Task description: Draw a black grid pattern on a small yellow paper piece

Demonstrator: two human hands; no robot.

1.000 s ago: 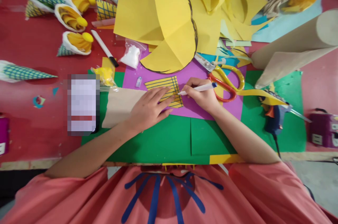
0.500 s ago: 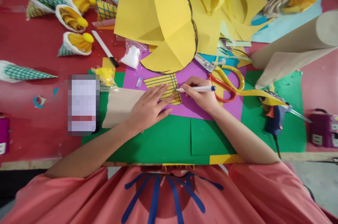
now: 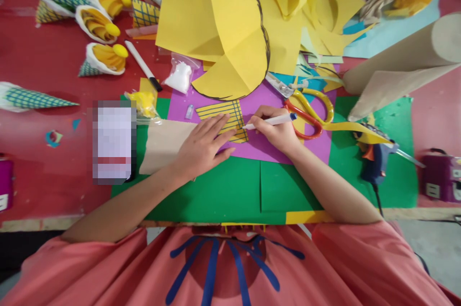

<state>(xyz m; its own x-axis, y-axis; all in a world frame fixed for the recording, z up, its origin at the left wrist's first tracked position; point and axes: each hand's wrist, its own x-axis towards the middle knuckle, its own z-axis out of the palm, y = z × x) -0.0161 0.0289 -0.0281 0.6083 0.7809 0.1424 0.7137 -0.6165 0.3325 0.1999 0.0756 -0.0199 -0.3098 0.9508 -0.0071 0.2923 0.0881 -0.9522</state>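
Observation:
A small yellow paper piece with dark drawn lines lies on a purple sheet. My left hand presses flat on its lower left part, fingers spread. My right hand grips a white marker whose tip touches the piece's right edge. A tan paper sheet lies under my left wrist.
Red and yellow scissors lie just right of my right hand. A blue glue gun rests on the green sheet. Large yellow paper sheets pile at the back. Paper cones, another marker and a cardboard roll surround them.
The marker tip slid up along the right edge of the lined piece, then came back down a little. My left hand stayed pressed on the piece.

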